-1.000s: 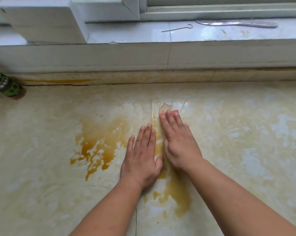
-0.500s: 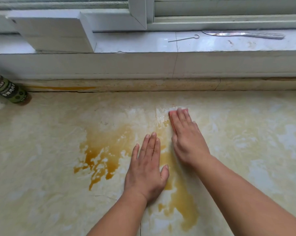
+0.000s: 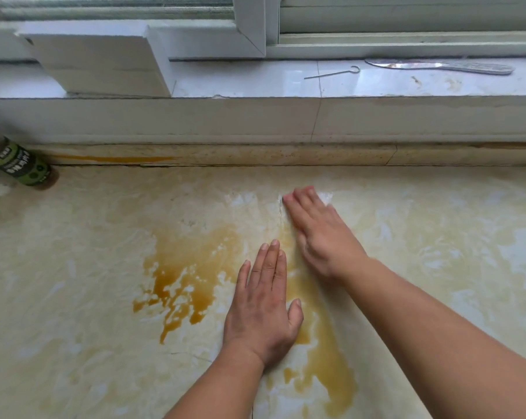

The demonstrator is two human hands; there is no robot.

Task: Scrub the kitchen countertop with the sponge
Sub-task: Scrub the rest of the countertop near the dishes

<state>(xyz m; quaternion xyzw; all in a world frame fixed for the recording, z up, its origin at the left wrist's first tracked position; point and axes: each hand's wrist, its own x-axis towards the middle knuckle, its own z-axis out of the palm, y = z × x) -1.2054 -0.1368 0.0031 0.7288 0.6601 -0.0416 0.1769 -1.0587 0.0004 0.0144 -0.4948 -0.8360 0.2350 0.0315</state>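
My right hand (image 3: pixel 319 234) lies flat with straight fingers on the cream marble countertop (image 3: pixel 104 252), pressing down on the sponge. Only a thin pink sliver of the sponge (image 3: pixel 286 198) shows at my fingertips; the rest is hidden under my palm. This hand is motion-blurred. A patch of white foam (image 3: pixel 325 196) sits just beyond the fingers. My left hand (image 3: pixel 263 309) rests flat on the counter, fingers straight and together, beside a brown liquid spill (image 3: pixel 180 273) that also runs under and below both hands.
A green-labelled bottle (image 3: pixel 17 164) lies at the far left against the back ledge. On the windowsill (image 3: pixel 255 83) behind are a white block (image 3: pixel 98 62), a thin metal hook (image 3: pixel 331 73) and a flat silvery utensil (image 3: pixel 437 67).
My right hand has slid the sponge away from me, closer to the back ledge, leaving a wiped streak. My left hand has stayed in place on the counter.
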